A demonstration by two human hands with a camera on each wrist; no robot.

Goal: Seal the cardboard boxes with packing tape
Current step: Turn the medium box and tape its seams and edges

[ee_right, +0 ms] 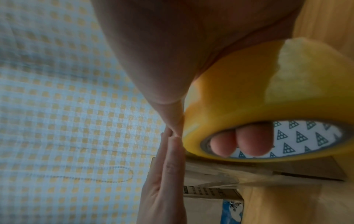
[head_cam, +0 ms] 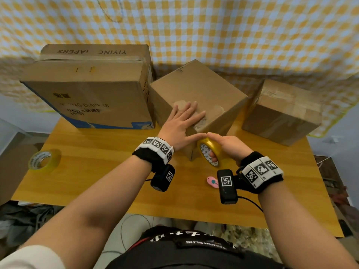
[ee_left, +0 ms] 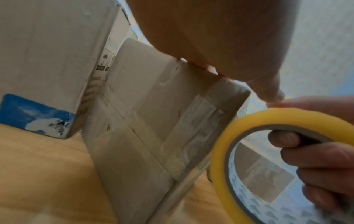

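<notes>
A medium cardboard box stands tilted in the middle of the wooden table, with old tape patches on its top. My left hand lies flat on that top with straight, spread fingers, its thumb reaching toward the near corner. My right hand grips a yellow tape roll at the box's near corner, fingers curled through its core and thumb on the outer face. In the left wrist view the yellow tape roll sits right of the taped box side. In the right wrist view, fingers show inside the tape roll's core.
A large printed box stands at the back left and a smaller taped box at the right. A second tape roll lies near the table's left edge. A small pink cutter lies near my right wrist. Checked cloth hangs behind.
</notes>
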